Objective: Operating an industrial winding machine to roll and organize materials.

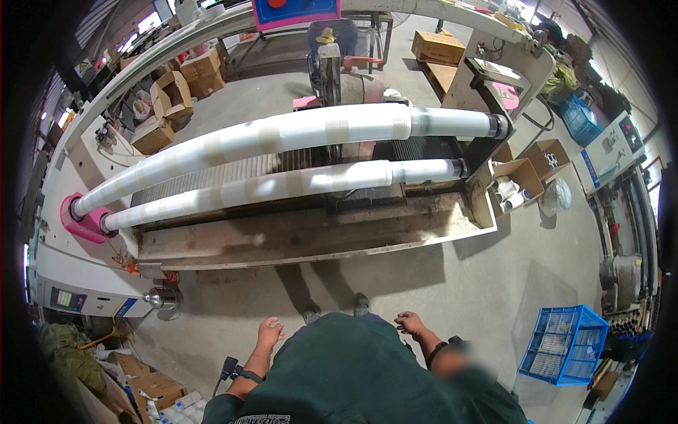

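Both arms hang beside my green shirt, away from the machine. My left hand (270, 331) is loosely curled with its fingers partly apart, and nothing shows in it. On the other side, my right hand (409, 323) has bent, slightly parted fingers and also holds nothing. Beyond them lies a long machine with two white wrapped rolls, an upper roll (289, 132) and a lower roll (282, 186). Each roll runs from a pink end holder (86, 227) at the left to a dark mount at the right. A pale trough (304, 244) lies below the rolls, nearest to my hands.
At the right stands a blue plastic crate (563, 346). Open cartons with white rolls (510, 196) sit by the machine's right end. A metal cylinder (162, 298) sticks out of the left cabinet (92, 283). Cardboard boxes (171, 99) are piled far left.
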